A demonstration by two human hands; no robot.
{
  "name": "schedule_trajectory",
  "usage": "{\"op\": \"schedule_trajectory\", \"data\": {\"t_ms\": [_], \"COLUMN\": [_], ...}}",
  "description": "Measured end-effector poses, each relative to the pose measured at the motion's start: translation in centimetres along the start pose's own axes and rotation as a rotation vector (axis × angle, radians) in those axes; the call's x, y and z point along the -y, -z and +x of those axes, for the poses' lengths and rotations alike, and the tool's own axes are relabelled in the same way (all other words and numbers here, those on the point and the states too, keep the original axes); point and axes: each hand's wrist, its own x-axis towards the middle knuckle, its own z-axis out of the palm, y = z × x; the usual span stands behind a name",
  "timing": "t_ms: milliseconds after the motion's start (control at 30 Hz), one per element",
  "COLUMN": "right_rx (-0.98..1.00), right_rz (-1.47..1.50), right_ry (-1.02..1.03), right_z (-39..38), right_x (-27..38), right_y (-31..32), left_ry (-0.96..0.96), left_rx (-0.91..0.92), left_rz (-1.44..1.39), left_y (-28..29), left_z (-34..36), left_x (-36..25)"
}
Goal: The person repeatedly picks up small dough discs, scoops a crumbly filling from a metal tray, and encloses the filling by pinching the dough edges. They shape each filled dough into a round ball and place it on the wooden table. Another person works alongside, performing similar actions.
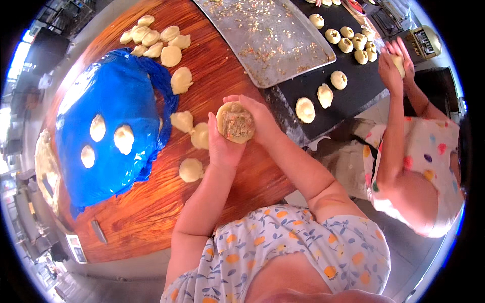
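Over the wooden table, both my hands cup a round dough wrapper (221, 117) with a mound of chopped filling (238, 125), speckled with orange bits, spread across it. My left hand (226, 150) supports it from below and the left, thumb up along its side. Curved round the far and right edge is my right hand (260, 120); its fingers are partly hidden behind the dough. To the left of my hands lie loose flat dough discs (191, 170), two of them overlapping or touching.
A blue plastic sheet (108, 96) with several dough pieces covers a mound at left. Beyond lies a dough-disc pile (151, 38). A metal tray (283, 35) holds filling scraps. Several shaped buns (346, 45) sit on a black board (303, 83). At right, a co-worker's hands (394, 68) hold dough.
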Motion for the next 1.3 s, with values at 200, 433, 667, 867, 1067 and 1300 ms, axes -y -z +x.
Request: {"op": "schedule_trajectory", "data": {"t_ms": [200,433,667,867,1067,1300], "right_rx": [-0.079,-0.076,0.244,0.043,-0.038,0.088], "right_rz": [0.074,0.097,0.066,-0.159,-0.224,-0.315], "right_ry": [0.078,0.098,-0.016,0.154,0.21,0.244], "right_z": [-7.1,-12.5,-14.4,-16.3,-15.3,-14.9], "right_x": [-6.8,-15.5,-16.2,-18.9,-20.8,-18.3], "right_y": [-7.1,-13.4,-16.8,-18.7,-18.6,-19.6], "left_ry": [-0.204,-0.369,-0.264,-0.331,-0.457,-0.315], "left_rx": [0.067,-0.073,0.006,-0.128,-0.251,-0.113], "left_rz": [0.152,0.307,0.144,0.163,0.367,0.097], "left_y": [4.3,8.4,11.3,9.9,9.5,10.4], "left_z": [-9.7,-19.3,-22.7,-25.1,-24.9,-23.8], "left_x": [-2.1,-5.9,-9.5,-9.6,-9.5,-11.2]}}
